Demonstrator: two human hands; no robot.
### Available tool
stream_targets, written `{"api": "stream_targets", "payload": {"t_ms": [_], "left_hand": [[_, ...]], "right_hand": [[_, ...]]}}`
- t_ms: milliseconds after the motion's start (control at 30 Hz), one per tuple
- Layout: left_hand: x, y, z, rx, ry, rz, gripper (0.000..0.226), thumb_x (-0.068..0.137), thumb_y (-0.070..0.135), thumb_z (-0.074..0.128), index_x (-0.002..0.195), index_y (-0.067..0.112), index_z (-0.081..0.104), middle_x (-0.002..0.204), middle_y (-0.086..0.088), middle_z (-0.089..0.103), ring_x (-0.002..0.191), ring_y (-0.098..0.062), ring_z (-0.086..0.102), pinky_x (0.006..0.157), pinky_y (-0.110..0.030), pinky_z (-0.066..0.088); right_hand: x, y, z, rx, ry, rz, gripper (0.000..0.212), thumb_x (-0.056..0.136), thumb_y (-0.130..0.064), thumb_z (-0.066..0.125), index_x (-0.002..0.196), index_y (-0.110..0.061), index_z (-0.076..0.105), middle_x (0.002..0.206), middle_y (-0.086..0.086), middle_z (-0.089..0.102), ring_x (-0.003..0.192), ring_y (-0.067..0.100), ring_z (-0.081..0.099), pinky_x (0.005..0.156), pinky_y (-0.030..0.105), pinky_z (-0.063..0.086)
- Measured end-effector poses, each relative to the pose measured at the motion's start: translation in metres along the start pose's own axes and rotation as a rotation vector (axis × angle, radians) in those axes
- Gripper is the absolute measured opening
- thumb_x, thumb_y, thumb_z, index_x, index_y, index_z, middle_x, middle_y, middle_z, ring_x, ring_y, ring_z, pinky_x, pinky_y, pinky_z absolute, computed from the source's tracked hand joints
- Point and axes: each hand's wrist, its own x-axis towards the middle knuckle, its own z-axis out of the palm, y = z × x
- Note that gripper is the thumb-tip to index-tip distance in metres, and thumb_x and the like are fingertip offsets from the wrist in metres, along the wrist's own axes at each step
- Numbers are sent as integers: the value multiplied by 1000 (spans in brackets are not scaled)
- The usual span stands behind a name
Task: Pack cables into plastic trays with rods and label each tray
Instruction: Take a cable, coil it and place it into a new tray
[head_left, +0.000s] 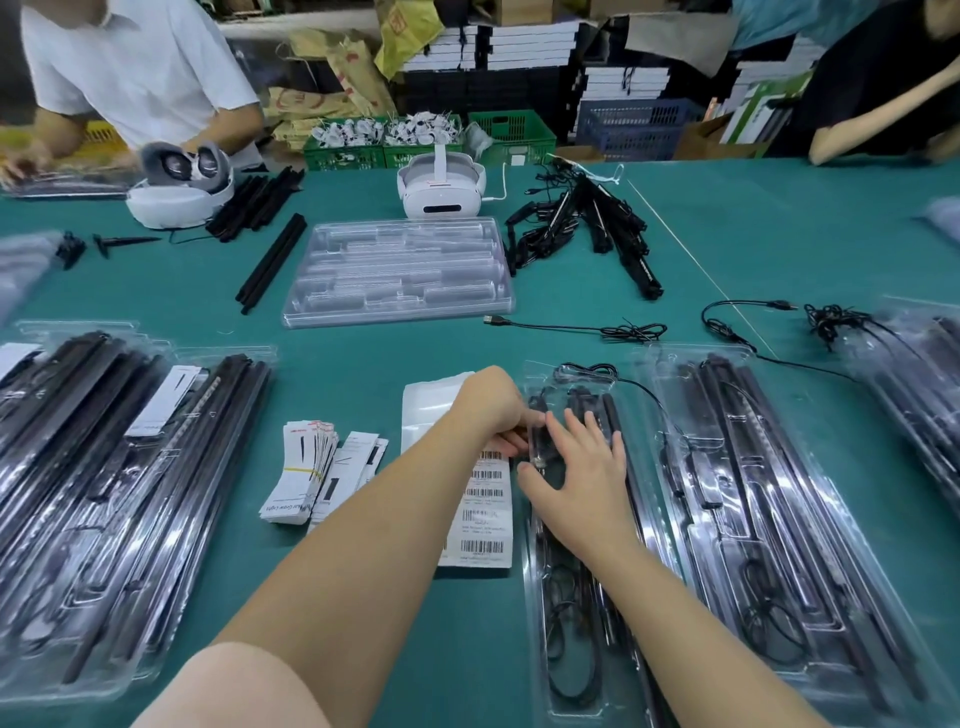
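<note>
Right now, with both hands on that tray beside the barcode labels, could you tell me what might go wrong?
1. A cable loops out over the top edge of the tray toward the next tray; it could snag or get pinched.
2. The right hand presses flat on the rods; the thin plastic may flex.
3. The left hand works beside the label sheet, which could shift.

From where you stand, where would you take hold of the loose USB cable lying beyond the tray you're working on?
Probably at the tied bundle of the USB cable, pinching from above. The coils sit bunched and raised off the green table, while the plug and its thin lead lie flat.
</note>
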Motion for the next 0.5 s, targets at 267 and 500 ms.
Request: {"api": "stream_targets", "payload": {"t_ms": [267, 500], "left_hand": [[-4, 5, -6, 61, -91, 30, 17, 98, 6, 60, 102, -9, 67, 66, -14, 68, 58, -23, 68, 77, -38, 62], [-11, 9, -24, -53, -170, -18, 25, 100, -8, 37, 106, -21, 57, 99, -29, 70, 90, -34, 72, 92, -41, 58]], "right_hand": [[-1, 0, 2, -15, 44, -9, 71, 88, -52, 55, 151, -24, 39, 161, -2, 26, 151, 14, 12, 123, 44, -6], [-1, -2, 1, -118, -10, -12, 73, 90, -56, 47, 154, -23, 33, 162, -11, 26, 151, 9, 9, 123, 46, -8]]}}
